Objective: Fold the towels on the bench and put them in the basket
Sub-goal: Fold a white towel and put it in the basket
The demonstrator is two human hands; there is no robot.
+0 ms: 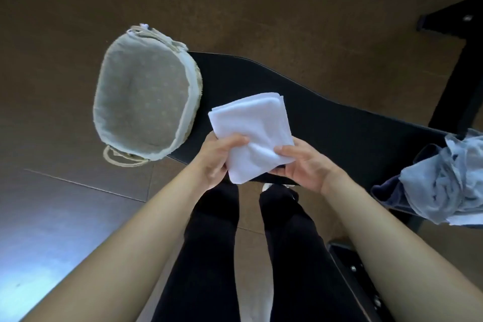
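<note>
We hold one folded white towel (252,123) with both hands, gripping its near edge just above the desk (352,128). Our left hand (218,158) pinches the near left corner, thumb on top and fingers curled beneath. Our right hand (304,165) pinches the near right side the same way, so the two hands sit close together with only the cloth between them. The towel is a layered square, its far corners stacked and pointing away from us. To its left, one round woven basket (194,97) rests on the desk's left end, just beside the towel; we see its pale fabric liner and two rope handles. At the desk's right end lies one rumpled heap of blue cloths (444,185), well apart from the towel; we cannot count the pieces in it. Below the desk edge we see our two legs in black.
</note>
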